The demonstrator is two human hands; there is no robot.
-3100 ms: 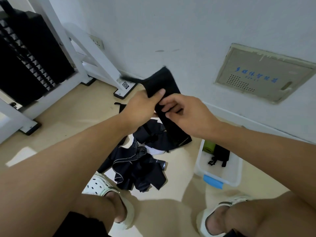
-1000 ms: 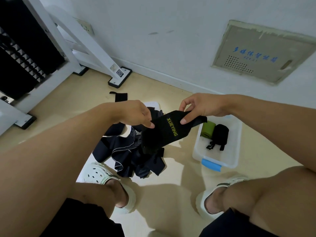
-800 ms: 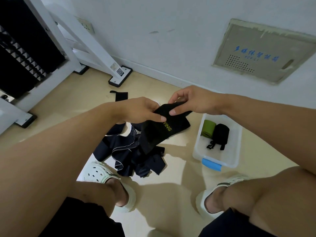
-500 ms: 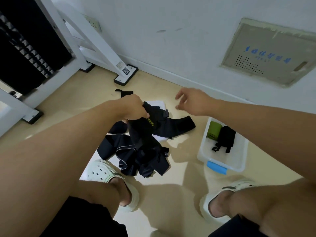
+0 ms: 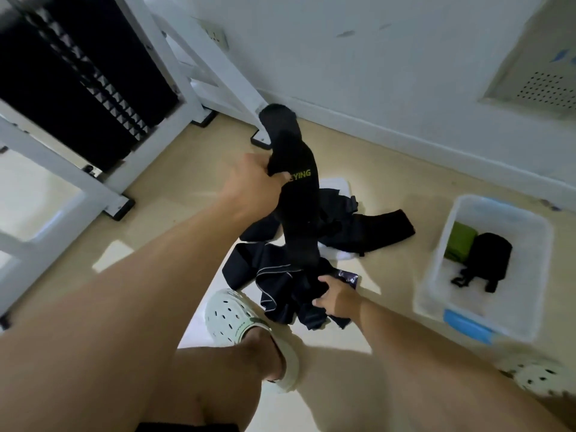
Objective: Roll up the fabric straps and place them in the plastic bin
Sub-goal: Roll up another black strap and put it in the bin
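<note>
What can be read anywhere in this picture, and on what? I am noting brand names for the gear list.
"EYING" in yellow-green letters, on the black strap that the left hand grips; any letters before it are hidden by the hand.
Blue marks on the wall panel at the right edge: cut off and blurred, not readable.
Nothing readable shows on the bin or its blue latch.

Bin (image 5: 436,294) top open; bare floor (image 5: 383,269) btwn strap pile (image 5: 280,285) & bin.
</note>
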